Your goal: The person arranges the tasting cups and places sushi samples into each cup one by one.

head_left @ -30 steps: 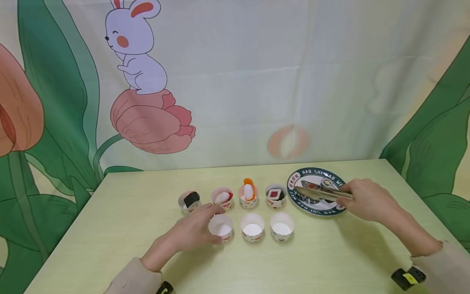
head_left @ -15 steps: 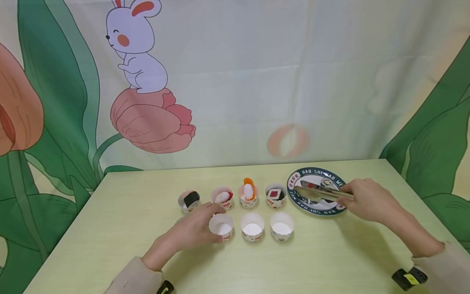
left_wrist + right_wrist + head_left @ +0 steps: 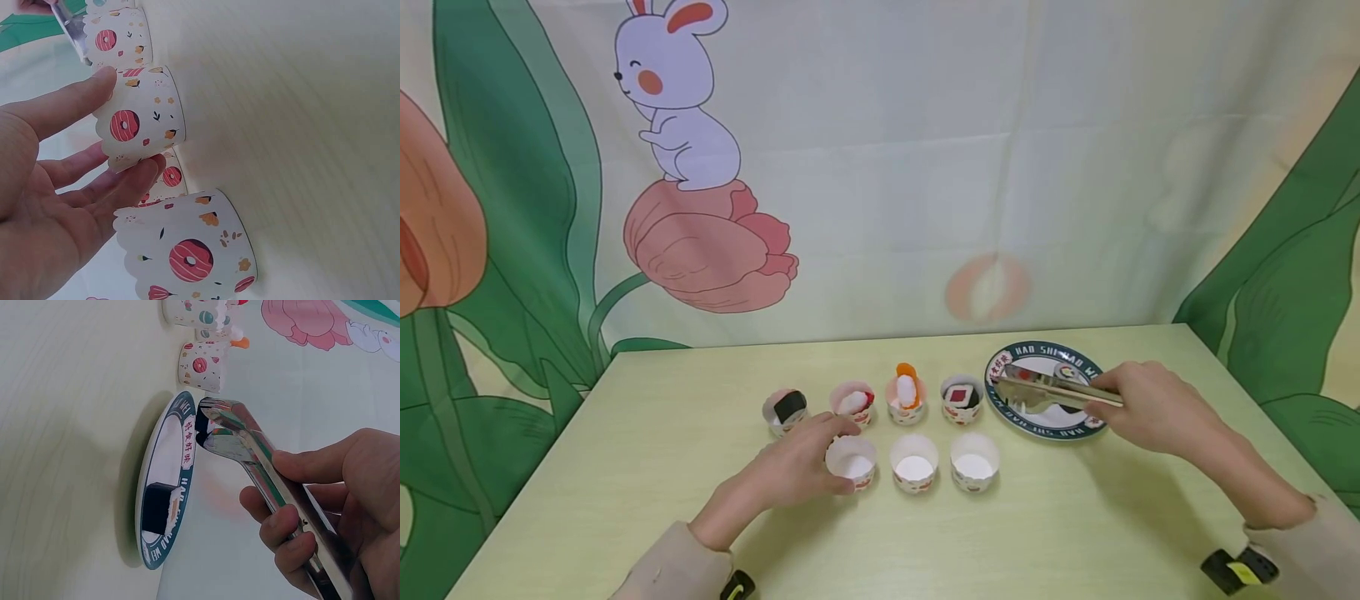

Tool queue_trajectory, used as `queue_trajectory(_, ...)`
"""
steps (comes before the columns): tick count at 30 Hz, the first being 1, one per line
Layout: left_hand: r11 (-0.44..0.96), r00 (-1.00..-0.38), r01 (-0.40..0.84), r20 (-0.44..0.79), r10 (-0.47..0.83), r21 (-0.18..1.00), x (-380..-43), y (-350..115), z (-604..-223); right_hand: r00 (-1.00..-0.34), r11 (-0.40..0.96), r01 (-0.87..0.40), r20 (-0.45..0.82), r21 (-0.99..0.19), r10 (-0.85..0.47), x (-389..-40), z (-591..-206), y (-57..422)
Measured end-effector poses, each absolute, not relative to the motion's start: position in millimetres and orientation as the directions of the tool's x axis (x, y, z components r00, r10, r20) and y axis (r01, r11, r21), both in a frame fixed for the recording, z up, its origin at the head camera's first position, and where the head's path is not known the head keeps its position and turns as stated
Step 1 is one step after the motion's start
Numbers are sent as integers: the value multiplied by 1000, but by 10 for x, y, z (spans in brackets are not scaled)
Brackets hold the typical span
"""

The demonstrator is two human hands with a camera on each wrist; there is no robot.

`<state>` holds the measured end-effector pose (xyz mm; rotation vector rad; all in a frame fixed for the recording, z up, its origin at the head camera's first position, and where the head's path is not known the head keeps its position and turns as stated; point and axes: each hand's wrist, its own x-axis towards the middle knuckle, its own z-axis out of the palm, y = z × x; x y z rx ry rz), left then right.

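Metal tongs are gripped in my right hand, their tips over the left part of the oval plate in the head view. Between the tips shows a small black toy sushi piece, largely covered by the metal. Another black-sided sushi roll rests on the plate. My left hand holds a white paper cup with donut prints, thumb on one side and fingers on the other. That cup is the left one of the front row and stands on the table.
Two more paper cups stand right of the held one. Behind them, a row of cups carries toy sushi: a black-wrapped piece, a red-and-white one, an orange-topped one and a square roll. A printed curtain hangs behind.
The tongs' tips have shifted slightly left over the plate, and the dark patch below them now shows farther right. My left hand stays at its cup.
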<state>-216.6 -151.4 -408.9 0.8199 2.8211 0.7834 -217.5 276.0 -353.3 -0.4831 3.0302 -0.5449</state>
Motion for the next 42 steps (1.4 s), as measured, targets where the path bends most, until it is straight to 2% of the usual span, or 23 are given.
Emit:
queue_trajectory(21,728,-861,450,35,507,517,-2172,-1511,-4077,-929,856,-367,91,-365,-360,-2058,-3355,2611)
queue_trajectory(42,729,-862,450,37,506,515,-2185,-1506,-4081,-844,767,-536,189,-354,-503,-1950,-3322,2235)
